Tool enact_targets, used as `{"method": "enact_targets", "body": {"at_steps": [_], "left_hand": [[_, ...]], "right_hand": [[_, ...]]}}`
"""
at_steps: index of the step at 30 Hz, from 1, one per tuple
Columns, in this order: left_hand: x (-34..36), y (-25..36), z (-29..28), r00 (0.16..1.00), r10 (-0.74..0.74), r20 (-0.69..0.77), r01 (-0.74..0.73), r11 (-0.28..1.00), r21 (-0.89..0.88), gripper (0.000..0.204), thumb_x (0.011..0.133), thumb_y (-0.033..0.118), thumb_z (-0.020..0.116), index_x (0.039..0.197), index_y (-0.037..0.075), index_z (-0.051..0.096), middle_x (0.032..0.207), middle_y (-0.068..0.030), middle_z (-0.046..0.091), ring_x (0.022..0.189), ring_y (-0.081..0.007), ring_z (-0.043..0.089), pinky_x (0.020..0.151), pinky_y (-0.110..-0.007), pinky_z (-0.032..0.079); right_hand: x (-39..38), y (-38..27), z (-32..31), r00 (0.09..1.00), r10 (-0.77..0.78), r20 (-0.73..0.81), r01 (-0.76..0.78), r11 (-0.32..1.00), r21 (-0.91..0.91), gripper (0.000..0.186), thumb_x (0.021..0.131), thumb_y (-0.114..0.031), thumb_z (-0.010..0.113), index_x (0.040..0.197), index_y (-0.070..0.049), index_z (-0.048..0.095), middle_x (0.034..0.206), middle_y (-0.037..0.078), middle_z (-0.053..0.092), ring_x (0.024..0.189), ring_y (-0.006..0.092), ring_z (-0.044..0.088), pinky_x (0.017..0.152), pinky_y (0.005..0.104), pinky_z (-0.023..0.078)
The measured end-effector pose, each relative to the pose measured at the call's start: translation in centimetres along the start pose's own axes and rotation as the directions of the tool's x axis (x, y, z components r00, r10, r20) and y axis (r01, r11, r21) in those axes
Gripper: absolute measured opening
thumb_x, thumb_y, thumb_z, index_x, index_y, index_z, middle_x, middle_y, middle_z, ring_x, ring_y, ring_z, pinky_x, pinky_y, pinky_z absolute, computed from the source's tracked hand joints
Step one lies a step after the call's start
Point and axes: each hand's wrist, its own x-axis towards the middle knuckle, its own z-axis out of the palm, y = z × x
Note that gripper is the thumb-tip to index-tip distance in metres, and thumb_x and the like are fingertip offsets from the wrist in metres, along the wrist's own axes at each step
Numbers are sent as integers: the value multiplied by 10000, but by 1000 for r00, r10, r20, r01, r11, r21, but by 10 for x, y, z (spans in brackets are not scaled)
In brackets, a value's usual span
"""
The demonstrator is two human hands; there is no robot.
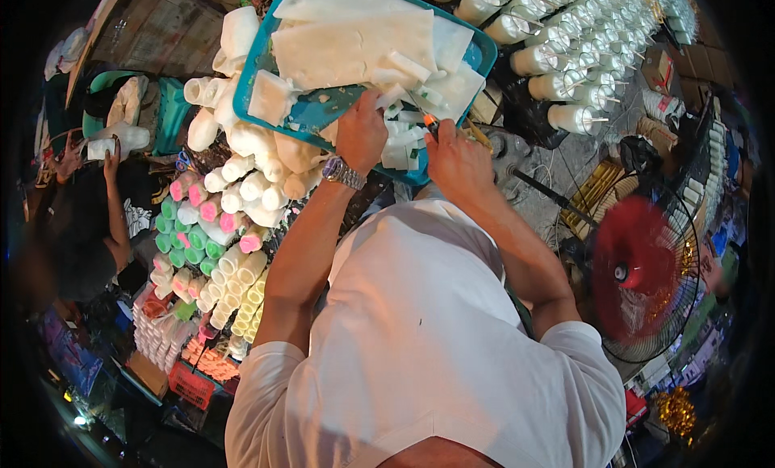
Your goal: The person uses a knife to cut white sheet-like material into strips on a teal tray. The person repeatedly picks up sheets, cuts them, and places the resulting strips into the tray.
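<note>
Risk: thin tool with orange-and-black handle [431, 123] slipping off small white wax-like piece [391, 96] inside rectangular teal plastic tray [303, 112], nicking my left hand [361, 134], since it's working close to tip. Forearms [313, 226] converging over tray's near edge; left hand pinching piece, right hand [458, 163] gripping handle, angling tip forward-left.
</note>
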Motion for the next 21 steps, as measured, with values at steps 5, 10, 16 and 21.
{"method": "enact_targets", "body": {"at_steps": [5, 10, 16, 21], "left_hand": [[5, 3, 3, 999, 11, 36, -13, 999, 44, 218, 884, 4, 658, 1089, 27, 591, 833, -223, 698, 760, -410, 697, 615, -476, 549], [6, 5, 5, 998, -40, 55, 35, 995, 91, 245, 860, -23, 642, 1097, 19, 600, 883, -234, 710, 795, -413, 702, 635, -487, 553], [4, -1, 7, 1000, -26, 17, 25, 999, 48, 269, 855, -3, 653, 1119, 39, 616, 917, -220, 724, 828, -412, 706, 681, -488, 567], [2, 5, 7, 1000, -14, -21, 14, 1000, -13, 245, 867, 4, 666, 1107, 35, 629, 883, -207, 731, 800, -394, 718, 667, -443, 572]], "right_hand": [[13, -12, 18, 986, -128, -106, 113, 984, -136, 204, 968, -197, 615, 906, -29, 517, 709, 100, 625, 604, 258, 699, 468, 375, 539], [18, -8, 34, 991, -74, -109, 64, 994, -88, 225, 979, -200, 611, 902, -27, 489, 706, 134, 632, 583, 293, 685, 472, 386, 537], [26, -5, 30, 994, -111, -22, 108, 986, -124, 135, 913, -104, 601, 877, -11, 510, 706, 145, 642, 603, 288, 702, 492, 368, 563], [24, 16, 56, 990, -133, -43, 129, 988, -81, 100, 893, -87, 574, 886, -1, 525, 677, 161, 649, 607, 310, 704, 498, 393, 562]]}}
